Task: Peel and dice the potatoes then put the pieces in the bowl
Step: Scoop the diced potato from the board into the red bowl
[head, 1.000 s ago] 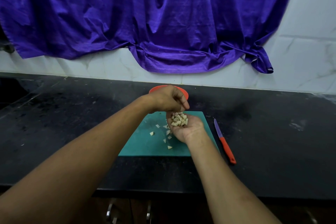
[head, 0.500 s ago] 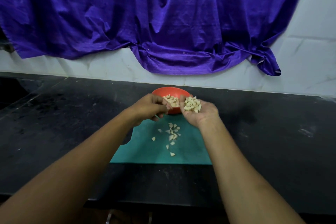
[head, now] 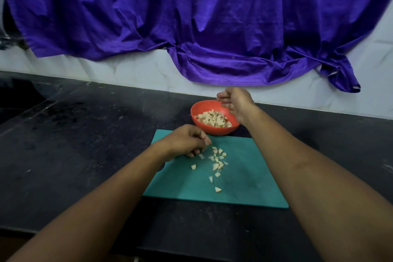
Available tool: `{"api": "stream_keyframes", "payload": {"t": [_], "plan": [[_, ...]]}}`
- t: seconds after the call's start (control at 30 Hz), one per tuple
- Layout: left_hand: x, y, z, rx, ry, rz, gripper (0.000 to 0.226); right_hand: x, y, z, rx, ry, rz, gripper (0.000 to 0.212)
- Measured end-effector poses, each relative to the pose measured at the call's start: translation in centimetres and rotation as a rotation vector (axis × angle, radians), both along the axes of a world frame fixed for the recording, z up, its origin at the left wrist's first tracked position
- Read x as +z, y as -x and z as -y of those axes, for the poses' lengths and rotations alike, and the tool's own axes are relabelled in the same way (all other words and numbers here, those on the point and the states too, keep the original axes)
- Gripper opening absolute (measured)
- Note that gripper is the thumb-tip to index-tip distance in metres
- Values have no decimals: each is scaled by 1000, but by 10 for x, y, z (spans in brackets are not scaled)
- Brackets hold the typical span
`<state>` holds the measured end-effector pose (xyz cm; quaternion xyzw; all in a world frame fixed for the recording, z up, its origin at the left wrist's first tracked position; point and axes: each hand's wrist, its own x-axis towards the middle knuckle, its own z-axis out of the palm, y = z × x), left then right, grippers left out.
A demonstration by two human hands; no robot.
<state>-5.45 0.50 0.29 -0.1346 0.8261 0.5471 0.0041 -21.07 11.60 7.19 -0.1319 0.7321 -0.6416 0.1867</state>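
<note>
An orange-red bowl (head: 212,131) stands on the black counter just beyond the teal cutting board (head: 251,178). It holds a heap of diced potato (head: 212,119). Several loose potato pieces (head: 218,158) lie scattered in the middle of the board. My left hand (head: 185,142) rests on the board's far left part with its fingers curled down, fingertips beside the loose pieces; no piece shows in its grip. My right hand (head: 235,102) hovers over the bowl's far right rim, tilted towards the bowl, fingers relaxed and empty.
The black counter (head: 85,144) stretches left and right of the board, with its front edge near me. A purple cloth (head: 191,17) hangs on the white tiled wall (head: 127,72) behind the bowl. My right forearm crosses the board's right side.
My right hand carried its palmful of diced potato over the bowl and emptied it there. My left hand came back from the bowl down to the loose pieces on the board.
</note>
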Motion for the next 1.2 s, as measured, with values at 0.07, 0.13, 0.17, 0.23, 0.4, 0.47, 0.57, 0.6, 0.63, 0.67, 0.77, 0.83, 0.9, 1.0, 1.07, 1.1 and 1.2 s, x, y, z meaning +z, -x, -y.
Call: {"api": "stream_keyframes", "payload": {"t": [0.07, 0.13, 0.17, 0.23, 0.4, 0.47, 0.57, 0.6, 0.63, 0.67, 0.77, 0.83, 0.9, 1.0, 1.07, 1.1, 1.2], "plan": [[-1, -1, 0, -4, 0, 8, 13, 0, 0, 2, 5, -56, -117, 32], [0, -3, -2, -3, 0, 9, 14, -1, 0, 3, 80, -183, -199, 27], [1, -4, -2, -3, 1, 7, 14, -2, 1, 3, 107, -230, -227, 25], [2, -6, -2, -4, 5, 2, 14, -2, 2, 3, 123, -236, -277, 21], [8, -15, 0, 7, 50, 4, 11, 9, -5, -10, 111, -105, -202, 21], [11, -21, 1, 7, 94, 23, 10, 14, -12, -22, 79, -10, -113, 23], [15, -30, 4, -7, 175, 71, 10, 11, -29, -46, 138, -18, -32, 23], [17, -32, 5, -7, 206, 87, 10, 7, -34, -54, 169, -46, -12, 23], [18, -35, 4, -5, 236, 104, 10, 2, -40, -63, 194, -84, -1, 23], [19, -38, 4, -2, 262, 125, 10, -3, -44, -70, 218, -126, 2, 22], [19, -45, -2, -24, 275, 238, 37, -21, -59, -87, 307, -330, -35, 19], [19, -48, -9, -31, 259, 298, 54, -34, -69, -92, 358, -523, -122, 17], [19, -46, -17, -13, 291, 309, 55, -47, -74, -88, 365, -691, -272, 23], [13, -41, -27, 75, 327, 230, 36, -60, -79, -76, 399, -864, -550, 29], [10, -41, -33, 97, 269, 154, 31, -64, -85, -71, 460, -864, -608, 27], [9, -41, -34, 81, 215, 121, 31, -63, -87, -70, 489, -811, -578, 27], [11, -48, -33, 49, 127, 48, 29, -55, -93, -78, 499, -603, -389, 32]]}}
